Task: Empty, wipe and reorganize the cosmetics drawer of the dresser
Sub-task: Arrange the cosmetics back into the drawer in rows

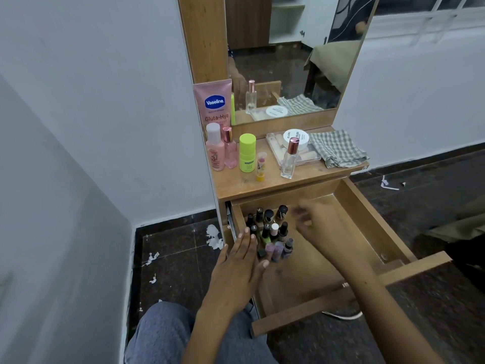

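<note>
The wooden drawer (pixel 367 232) of the dresser is pulled out. Several nail polish bottles (pixel 273 232) stand clustered in its left back part. My left hand (pixel 238 269) has straight fingers and rests against the left side of the cluster, over the drawer's left wall. My right hand (pixel 315 222) hovers blurred just right of the bottles with loosely curled fingers; I see nothing in it. On the dresser top (pixel 236 185) stand a Vaseline tube (pixel 214 103), pink bottles (pixel 221 148), a green stick (pixel 247 153), a clear perfume bottle (pixel 289 160) and a checked cloth (pixel 337 148).
A mirror (pixel 288 48) rises behind the dresser top. A clear case (pixel 312 156) with a white jar (pixel 296 139) on it lies beside the cloth. White walls close in on the left. The dark floor (pixel 178 250) has white paper scraps. My knee in jeans (pixel 162 332) is at the bottom.
</note>
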Demonstrator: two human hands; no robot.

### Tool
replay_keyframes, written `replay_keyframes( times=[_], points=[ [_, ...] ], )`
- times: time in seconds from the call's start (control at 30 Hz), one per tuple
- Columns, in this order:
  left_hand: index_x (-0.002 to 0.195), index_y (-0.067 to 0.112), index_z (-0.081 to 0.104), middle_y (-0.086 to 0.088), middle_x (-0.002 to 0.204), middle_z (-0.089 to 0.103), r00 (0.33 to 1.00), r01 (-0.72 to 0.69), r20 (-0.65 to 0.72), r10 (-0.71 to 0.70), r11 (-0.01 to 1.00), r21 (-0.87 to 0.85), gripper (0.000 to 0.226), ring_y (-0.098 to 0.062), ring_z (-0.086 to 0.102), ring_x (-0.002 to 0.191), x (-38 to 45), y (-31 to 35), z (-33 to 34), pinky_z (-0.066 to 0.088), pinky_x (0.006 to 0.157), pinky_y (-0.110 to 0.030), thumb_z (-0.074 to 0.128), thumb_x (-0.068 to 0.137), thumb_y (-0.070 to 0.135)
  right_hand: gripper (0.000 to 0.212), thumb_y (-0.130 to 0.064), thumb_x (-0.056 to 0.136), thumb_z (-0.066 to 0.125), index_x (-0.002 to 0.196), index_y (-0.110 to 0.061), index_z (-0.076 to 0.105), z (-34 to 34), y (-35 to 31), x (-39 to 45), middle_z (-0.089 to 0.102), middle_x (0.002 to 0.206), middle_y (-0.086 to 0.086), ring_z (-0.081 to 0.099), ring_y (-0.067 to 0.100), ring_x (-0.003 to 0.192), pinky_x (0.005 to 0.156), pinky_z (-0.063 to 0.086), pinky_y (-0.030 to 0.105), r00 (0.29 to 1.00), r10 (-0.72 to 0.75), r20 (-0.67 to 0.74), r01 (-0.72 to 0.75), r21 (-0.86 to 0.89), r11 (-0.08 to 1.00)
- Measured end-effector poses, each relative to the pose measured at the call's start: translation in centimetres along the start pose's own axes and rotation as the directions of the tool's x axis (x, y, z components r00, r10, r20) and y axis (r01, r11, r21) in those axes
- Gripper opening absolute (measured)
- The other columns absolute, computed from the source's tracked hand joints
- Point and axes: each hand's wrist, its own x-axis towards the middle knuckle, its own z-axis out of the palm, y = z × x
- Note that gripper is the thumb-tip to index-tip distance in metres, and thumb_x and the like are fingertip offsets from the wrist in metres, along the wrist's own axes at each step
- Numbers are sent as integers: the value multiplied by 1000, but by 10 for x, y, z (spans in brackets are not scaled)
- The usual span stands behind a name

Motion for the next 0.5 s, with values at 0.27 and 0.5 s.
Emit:
replay_keyframes(
  times=[0.27,0.5],
  points=[
    [151,21,-2,8,155,-20,1000,10,8,-10,1000,-23,108,-5,-18,142,0,-1,1,-5,118,-33,-27,63,78,44,-27,84,70,122,-11,56,23,-59,70,63,116,4,66,17,89,83,53,39,934,91,-345,-14,217,976],
    [151,21,-1,8,155,-19,1000,6,-1,-6,999,-41,113,-4,-18,142,1,-2,1,-5,117,-32,-32,59,78,21,-31,86,66,100,-14,66,31,-59,81,70,98,-2,65,20,82,67,40,26,922,90,-377,-17,192,981]
  ],
)
